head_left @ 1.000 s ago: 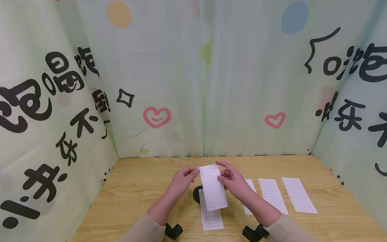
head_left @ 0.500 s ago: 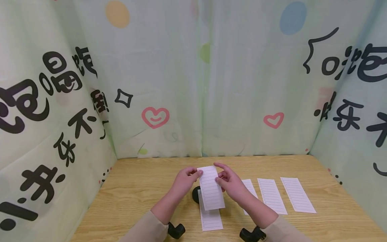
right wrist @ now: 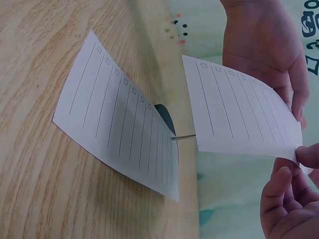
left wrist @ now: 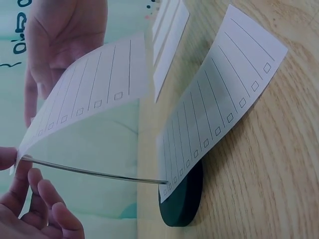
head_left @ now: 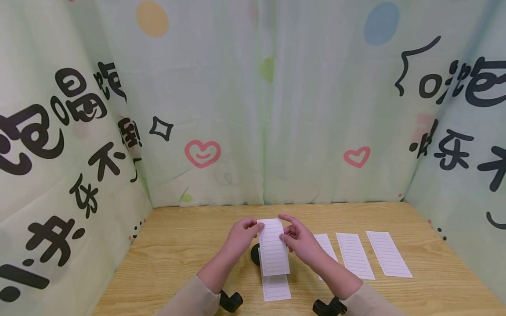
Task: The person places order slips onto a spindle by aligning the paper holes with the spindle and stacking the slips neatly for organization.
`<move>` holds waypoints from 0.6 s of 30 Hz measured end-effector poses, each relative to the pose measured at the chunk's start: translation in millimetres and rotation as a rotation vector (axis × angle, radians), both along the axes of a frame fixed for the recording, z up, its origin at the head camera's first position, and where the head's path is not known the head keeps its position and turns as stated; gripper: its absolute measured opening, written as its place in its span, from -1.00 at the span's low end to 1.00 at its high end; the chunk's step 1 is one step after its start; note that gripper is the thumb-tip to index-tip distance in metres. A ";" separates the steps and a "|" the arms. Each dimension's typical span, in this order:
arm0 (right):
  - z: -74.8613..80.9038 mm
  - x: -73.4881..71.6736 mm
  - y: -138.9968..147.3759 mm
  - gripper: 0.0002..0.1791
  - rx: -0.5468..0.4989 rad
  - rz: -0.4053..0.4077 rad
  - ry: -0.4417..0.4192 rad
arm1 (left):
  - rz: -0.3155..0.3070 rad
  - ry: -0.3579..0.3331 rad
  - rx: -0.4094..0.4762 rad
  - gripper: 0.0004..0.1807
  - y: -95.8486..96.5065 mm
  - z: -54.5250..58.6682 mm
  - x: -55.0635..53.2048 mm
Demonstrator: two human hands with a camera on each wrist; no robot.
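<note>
My left hand (head_left: pixel 241 235) pinches the upper left edge of a white lined paper slip (head_left: pixel 272 256) with small checkboxes. On its right edge, the thumb and fingers of my right hand (head_left: pixel 303 243) pinch the same slip, the index finger stretched past the top. The slip hangs tilted over a paper spike, whose thin metal rod (left wrist: pixel 94 173) rises from a black round base (left wrist: pixel 185 206). A second slip (right wrist: pixel 117 119) sits low on the rod, curving down to the table. The rod's tip meets the held slip near its top; whether it pierces it, I cannot tell.
Several more lined slips (head_left: pixel 355 256) lie in a row on the right of the wooden table (head_left: pixel 178 254), one partly behind the right forearm. A printed curtain (head_left: pixel 237 109) encloses the back and sides. Black wrist mounts (head_left: pixel 231 302) stick out by both sleeves.
Both hands have shifted slightly left with the held slip, which now hangs straighter over the lower slip. The left thumb has moved further onto the slip's face. The slips on the right stay put.
</note>
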State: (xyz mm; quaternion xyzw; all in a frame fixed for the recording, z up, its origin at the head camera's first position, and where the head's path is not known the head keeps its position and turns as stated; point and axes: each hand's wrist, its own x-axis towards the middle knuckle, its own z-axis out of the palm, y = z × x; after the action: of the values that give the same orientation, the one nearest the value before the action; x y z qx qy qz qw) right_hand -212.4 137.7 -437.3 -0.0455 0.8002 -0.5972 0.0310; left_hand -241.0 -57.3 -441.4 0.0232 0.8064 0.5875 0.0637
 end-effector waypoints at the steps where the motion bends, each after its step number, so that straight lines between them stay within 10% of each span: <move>1: 0.0 0.4 -0.1 -0.41 0.001 -0.001 0.001 | 0.002 0.001 0.007 -0.70 -0.4 -0.1 0.2; 18: -7.2 0.0 1.5 -0.42 0.025 0.000 0.009 | 0.018 0.033 -0.053 -0.77 -0.4 -5.3 3.4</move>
State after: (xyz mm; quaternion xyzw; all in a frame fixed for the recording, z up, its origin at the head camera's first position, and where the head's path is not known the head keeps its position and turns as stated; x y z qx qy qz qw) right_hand -212.4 139.2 -444.6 -0.0476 0.8078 -0.5869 0.0280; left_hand -237.6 -57.7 -446.8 0.0241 0.8228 0.5660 0.0457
